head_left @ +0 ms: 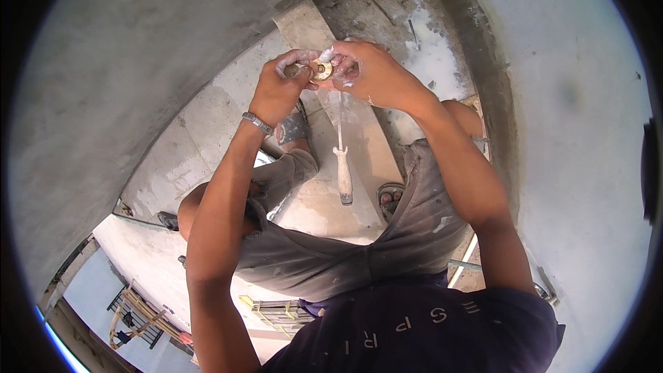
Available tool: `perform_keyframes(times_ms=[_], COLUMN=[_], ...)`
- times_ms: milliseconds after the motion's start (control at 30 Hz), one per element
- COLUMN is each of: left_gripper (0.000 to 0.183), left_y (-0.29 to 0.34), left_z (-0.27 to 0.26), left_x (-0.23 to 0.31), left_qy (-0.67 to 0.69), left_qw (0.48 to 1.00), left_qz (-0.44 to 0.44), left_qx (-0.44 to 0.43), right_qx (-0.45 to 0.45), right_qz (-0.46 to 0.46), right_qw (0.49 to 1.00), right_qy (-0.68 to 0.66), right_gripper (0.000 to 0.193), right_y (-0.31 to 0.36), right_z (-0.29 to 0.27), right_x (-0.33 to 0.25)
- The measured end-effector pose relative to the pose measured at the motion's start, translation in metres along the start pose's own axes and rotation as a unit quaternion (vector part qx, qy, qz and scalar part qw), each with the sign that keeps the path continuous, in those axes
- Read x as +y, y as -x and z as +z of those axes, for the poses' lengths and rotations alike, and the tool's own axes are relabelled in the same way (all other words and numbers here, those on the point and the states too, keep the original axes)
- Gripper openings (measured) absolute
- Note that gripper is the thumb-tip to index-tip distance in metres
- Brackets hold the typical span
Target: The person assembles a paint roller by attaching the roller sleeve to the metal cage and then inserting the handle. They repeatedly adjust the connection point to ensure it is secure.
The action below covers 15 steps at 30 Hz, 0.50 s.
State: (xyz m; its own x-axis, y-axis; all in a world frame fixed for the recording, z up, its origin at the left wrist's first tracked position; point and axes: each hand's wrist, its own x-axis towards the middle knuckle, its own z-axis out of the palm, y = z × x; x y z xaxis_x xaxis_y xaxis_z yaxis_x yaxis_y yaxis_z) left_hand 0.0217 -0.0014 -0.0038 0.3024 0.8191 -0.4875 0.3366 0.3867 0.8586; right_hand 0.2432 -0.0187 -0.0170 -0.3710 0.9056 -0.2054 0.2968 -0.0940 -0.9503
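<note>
Both hands come together at the far middle of the view, around a small round brass-coloured piece (322, 70) with a dark hole at its centre. My left hand (282, 83) pinches it from the left, thumb in front. Curled fingers of my right hand (366, 72) close on its other side, smeared with white paste. Below the hands a tool (344, 173) with a thin metal shaft and a pale, worn handle lies over the tiles, its upper end hidden near my right hand.
Pale tiled steps (345, 117) lie beneath my hands and between my legs. A grey curved wall (131, 76) rises on the left, a pale wall (580, 110) on the right. White slurry (435, 48) coats the floor at the far right. A stack of tiles (280, 314) stands near my body.
</note>
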Motion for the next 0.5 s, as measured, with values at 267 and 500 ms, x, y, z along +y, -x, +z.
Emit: perform_keyframes(times_ms=[267,500], left_gripper=[0.017,0.019], left_y=[0.002,0.007], left_z=[0.01,0.007], left_x=[-0.005,-0.006], left_qy=[-0.218,-0.299], left_qw=[0.949,0.912], left_qz=[0.177,0.235], left_qx=[0.145,0.152], right_qx=[0.07,0.063], right_qz=[-0.049,-0.07], right_qw=[0.989,0.985], right_qy=[0.121,0.148], right_gripper=[0.04,0.027], right_y=[0.005,0.001], right_z=[0.012,0.013], right_x=[-0.01,-0.016])
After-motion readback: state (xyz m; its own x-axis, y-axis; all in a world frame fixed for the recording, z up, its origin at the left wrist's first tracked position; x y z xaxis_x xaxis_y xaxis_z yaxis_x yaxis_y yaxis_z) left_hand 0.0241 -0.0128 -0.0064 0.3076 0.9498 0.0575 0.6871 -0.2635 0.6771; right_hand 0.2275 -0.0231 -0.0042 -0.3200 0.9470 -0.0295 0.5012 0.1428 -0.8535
